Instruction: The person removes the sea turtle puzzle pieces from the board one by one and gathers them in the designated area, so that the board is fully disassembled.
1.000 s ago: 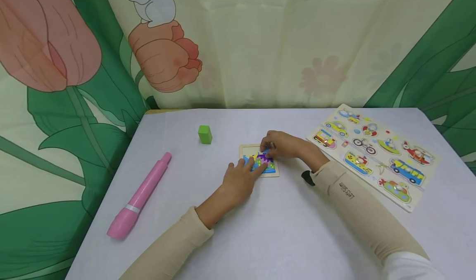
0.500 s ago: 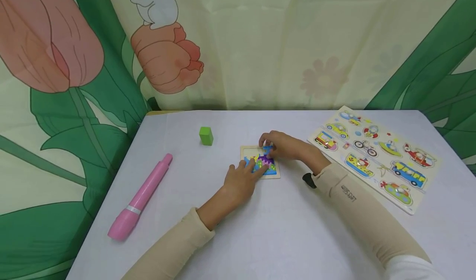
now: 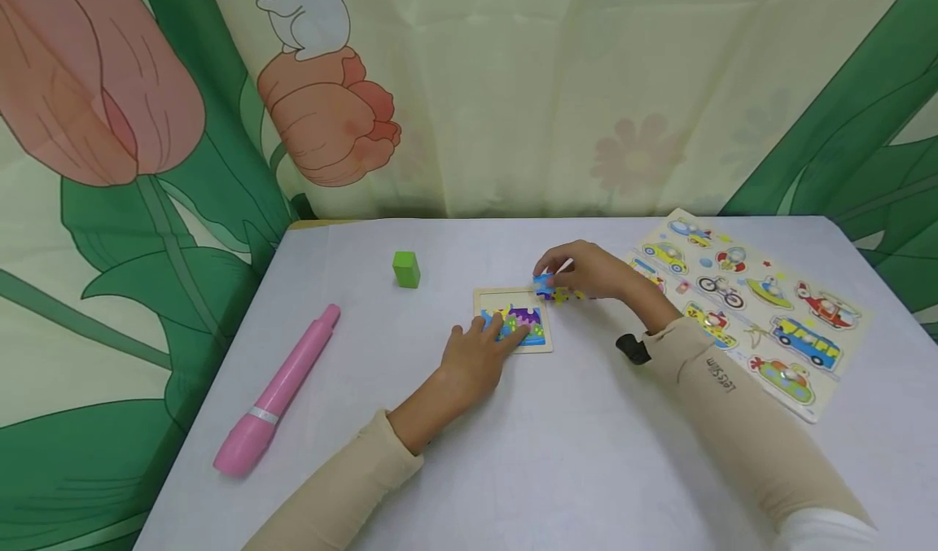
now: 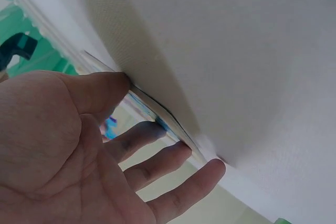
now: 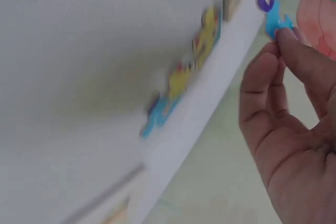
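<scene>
A small jigsaw puzzle in a light wooden frame [image 3: 501,297] lies mid-table. Its lower part holds blue, purple and green pieces, while bare wood shows along the upper part. My left hand [image 3: 471,362] rests its spread fingers on the puzzle; in the left wrist view, the thumb and fingertips lie along the board's edge [image 4: 167,116]. Just beyond the frame's upper right corner, my right hand [image 3: 595,273] pinches a blue and purple puzzle piece [image 5: 273,20] between thumb and fingers. Several loose yellow and blue pieces [image 5: 181,80] lie on the table under that hand, partly hidden in the head view.
A green block [image 3: 406,269] stands near the back, left of the puzzle. The pink flashlight-shaped object [image 3: 282,384] lies at the left. On the right, a large vehicle peg puzzle board [image 3: 747,323] sits partly behind the right forearm. A printed curtain [image 3: 513,87] hangs behind the table.
My right hand has moved right, off the puzzle frame, with the blue piece, uncovering the frame's upper right part and coming over the loose pieces. The left hand has stayed in place.
</scene>
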`<state>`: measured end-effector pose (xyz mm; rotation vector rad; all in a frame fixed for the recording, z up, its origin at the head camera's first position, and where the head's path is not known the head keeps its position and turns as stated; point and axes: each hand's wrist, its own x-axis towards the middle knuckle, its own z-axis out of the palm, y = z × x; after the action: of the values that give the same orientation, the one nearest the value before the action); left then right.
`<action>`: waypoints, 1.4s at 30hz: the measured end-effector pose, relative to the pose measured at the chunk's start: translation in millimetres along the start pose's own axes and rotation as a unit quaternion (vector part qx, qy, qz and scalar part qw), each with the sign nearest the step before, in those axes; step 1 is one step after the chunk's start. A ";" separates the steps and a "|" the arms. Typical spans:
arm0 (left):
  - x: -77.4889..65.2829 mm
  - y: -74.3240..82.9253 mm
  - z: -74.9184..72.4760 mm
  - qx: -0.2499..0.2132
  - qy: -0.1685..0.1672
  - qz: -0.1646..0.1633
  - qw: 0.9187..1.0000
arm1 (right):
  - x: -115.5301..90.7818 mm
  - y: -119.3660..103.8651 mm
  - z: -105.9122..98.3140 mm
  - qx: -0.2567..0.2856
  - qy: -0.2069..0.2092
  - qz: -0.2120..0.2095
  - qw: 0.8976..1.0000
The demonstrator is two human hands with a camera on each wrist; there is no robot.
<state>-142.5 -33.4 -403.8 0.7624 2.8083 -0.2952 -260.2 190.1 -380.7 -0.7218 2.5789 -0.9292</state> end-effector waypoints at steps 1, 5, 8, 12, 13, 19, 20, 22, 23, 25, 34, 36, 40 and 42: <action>0.4 0.0 0.1 0.000 -0.002 0.000 1.000 | -3.8 2.6 -5.5 0.002 0.004 0.012 1.000; 0.4 -0.1 0.8 0.001 -0.005 -0.003 1.000 | -21.1 13.6 -26.2 0.006 0.010 0.057 0.998; -0.3 -0.3 0.5 -0.003 -0.003 -0.005 1.000 | -32.5 24.0 -38.2 0.001 0.013 0.086 0.996; -1.2 -0.5 -0.1 -0.011 0.001 -0.007 1.000 | -41.4 36.2 -47.6 -0.005 0.010 0.119 0.993; -1.2 -0.4 -0.1 -0.012 0.002 -0.007 1.000 | -42.5 38.6 -48.9 0.000 0.005 0.128 0.992; -1.0 -0.2 -0.5 -0.018 0.005 -0.003 1.000 | -43.7 45.6 -49.2 0.017 -0.017 0.160 0.987; -0.8 -0.2 -0.4 -0.019 0.005 -0.003 1.000 | -43.3 45.9 -48.6 0.011 -0.016 0.157 0.987; -0.5 -0.1 -0.3 -0.022 0.004 -0.003 1.000 | -42.4 46.3 -47.4 -0.001 -0.015 0.152 0.988; -0.3 0.0 0.0 -0.024 0.004 -0.003 1.000 | -41.9 46.1 -46.7 -0.006 -0.014 0.149 0.989; 0.0 0.2 -0.1 -0.025 0.003 -0.004 1.000 | -41.1 46.1 -45.7 -0.015 -0.014 0.146 0.989; 0.7 0.5 0.4 -0.019 0.004 0.002 1.000 | -41.3 45.0 -40.9 -0.036 0.008 0.135 0.990; 0.6 0.2 0.2 -0.018 0.005 0.003 1.000 | -41.0 44.9 -39.3 -0.046 0.014 0.133 0.990; -0.2 0.0 -0.7 -0.015 0.004 0.005 1.000 | -39.9 43.2 -35.8 -0.058 0.025 0.152 0.986; -0.3 0.0 -0.8 -0.012 0.003 0.004 1.000 | -39.0 42.1 -34.2 -0.060 0.032 0.164 0.984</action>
<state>-142.4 -33.4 -402.9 0.7714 2.8075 -0.2570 -257.8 256.8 -378.6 -0.2819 2.7147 -0.7087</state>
